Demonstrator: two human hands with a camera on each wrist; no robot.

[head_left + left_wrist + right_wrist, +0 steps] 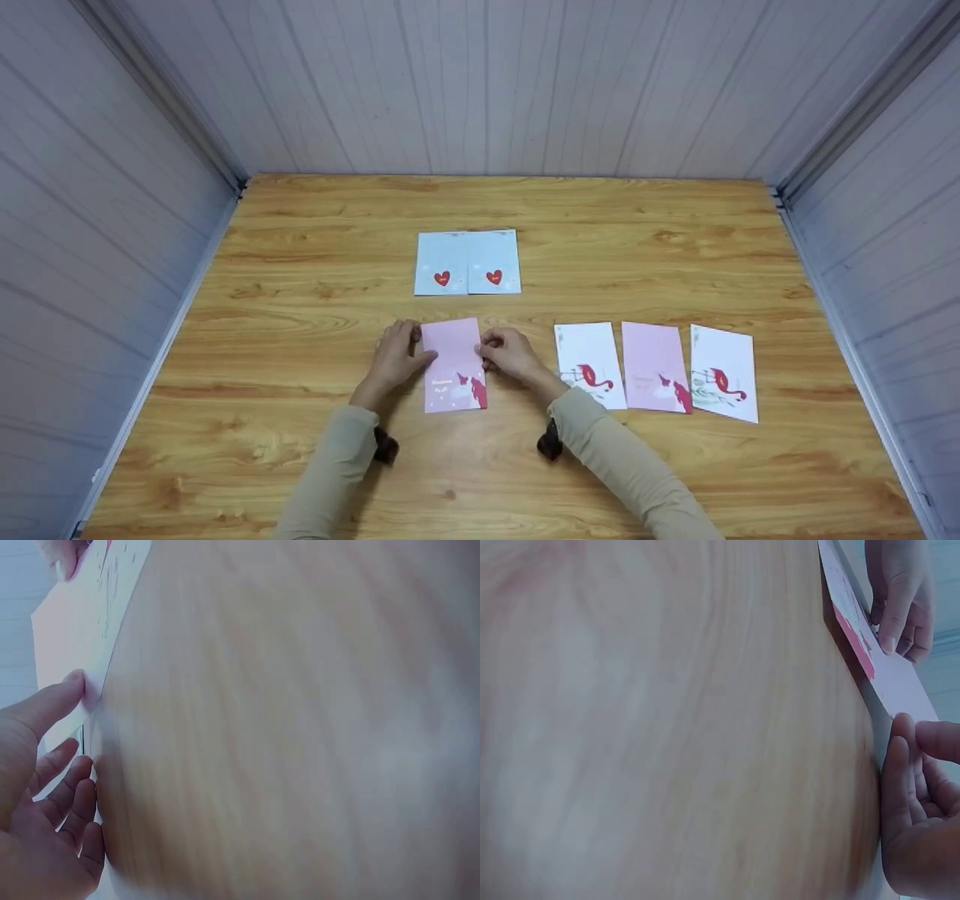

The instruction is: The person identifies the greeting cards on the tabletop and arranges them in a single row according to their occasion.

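Observation:
A pink card (453,346) with a red and white printed picture at its lower right lies between both hands in the head view. My left hand (394,352) holds its left edge, thumb on the printed face. At the right edge, my right hand (514,354) pinches the card between thumb and fingers. In the right wrist view the pink card (896,682) is tilted, with its near edge a little off the wood. The left wrist view shows the left thumb (64,697) on the card's face and the other fingers partly curled at its edge.
Two pale blue cards with red hearts (442,259) lie side by side farther back. To the right stand in a row a white flamingo card (585,345), another pink card (651,352) and a second flamingo card (727,352). Panel walls enclose the wooden table (225,450).

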